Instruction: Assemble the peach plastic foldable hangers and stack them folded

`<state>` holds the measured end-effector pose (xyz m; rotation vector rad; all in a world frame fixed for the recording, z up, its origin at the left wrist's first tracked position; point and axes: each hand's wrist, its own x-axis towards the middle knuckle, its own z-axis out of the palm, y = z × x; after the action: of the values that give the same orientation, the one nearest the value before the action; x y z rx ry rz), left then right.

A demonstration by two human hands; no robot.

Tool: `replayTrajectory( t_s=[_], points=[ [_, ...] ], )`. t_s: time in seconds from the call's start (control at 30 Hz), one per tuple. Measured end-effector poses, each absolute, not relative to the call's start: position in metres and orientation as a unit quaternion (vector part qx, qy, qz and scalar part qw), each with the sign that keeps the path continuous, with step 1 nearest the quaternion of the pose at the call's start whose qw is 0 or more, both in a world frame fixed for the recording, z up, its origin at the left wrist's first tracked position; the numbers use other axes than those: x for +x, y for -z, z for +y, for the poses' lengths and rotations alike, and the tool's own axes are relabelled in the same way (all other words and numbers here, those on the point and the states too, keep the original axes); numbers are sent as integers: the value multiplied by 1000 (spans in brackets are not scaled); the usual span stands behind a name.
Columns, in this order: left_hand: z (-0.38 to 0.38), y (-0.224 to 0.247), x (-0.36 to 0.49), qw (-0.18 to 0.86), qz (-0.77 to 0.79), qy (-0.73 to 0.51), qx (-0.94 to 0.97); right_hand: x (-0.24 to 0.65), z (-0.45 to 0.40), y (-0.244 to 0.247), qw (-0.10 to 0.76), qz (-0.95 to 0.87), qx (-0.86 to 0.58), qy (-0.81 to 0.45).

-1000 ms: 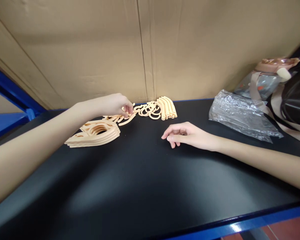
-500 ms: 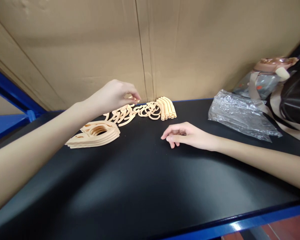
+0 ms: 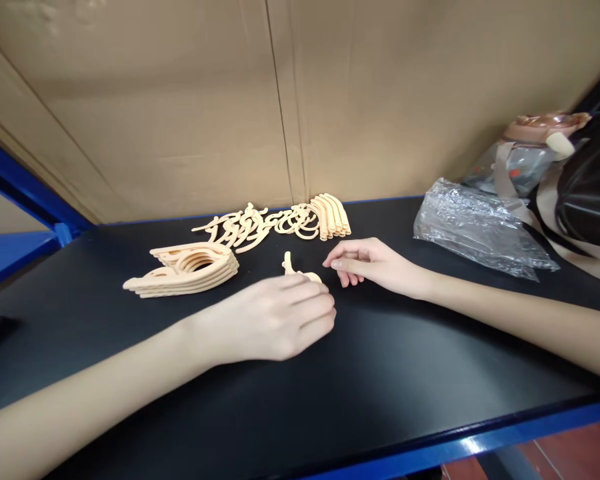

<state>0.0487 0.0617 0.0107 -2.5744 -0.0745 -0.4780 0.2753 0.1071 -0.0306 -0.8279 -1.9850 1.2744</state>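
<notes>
My left hand (image 3: 275,320) is closed around a small cream curved plastic piece (image 3: 289,265), whose end shows beyond the fingers near the middle of the black table. Just to its right, my right hand (image 3: 365,263) hovers low with loosely curled fingers apart and nothing in them. A stack of cream flat curved parts (image 3: 215,273) lies left of my hands. Behind is a loose pile of cream hook-like pieces (image 3: 240,227), beside a row of cream curved bars (image 3: 333,217).
A crumpled clear plastic bag (image 3: 475,223) lies at the right, beside a bottle with a pinkish lid (image 3: 545,127) and a dark bag (image 3: 595,187) with beige straps. Cardboard (image 3: 190,120) stands behind the black table (image 3: 380,400). Blue frame (image 3: 70,233) runs along the left.
My left hand has come from above the hook pile toward the front and right, now holding the curved piece near my right hand. My right hand has barely moved.
</notes>
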Motion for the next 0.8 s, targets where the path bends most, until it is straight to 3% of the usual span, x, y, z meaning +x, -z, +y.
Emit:
replayTrajectory(
  t_s=[0.17,0.47,0.8],
  points=[
    [56,5,49,230,13,186,-955,275,106,29,304,-759,-310,-485],
    [50,0,46,164,-50,173,-970,275,104,28,273,-789,-299,-462],
    [76,4,16,97,-247,134,-955,276,102,28,258,-846,-280,-374]
  ],
)
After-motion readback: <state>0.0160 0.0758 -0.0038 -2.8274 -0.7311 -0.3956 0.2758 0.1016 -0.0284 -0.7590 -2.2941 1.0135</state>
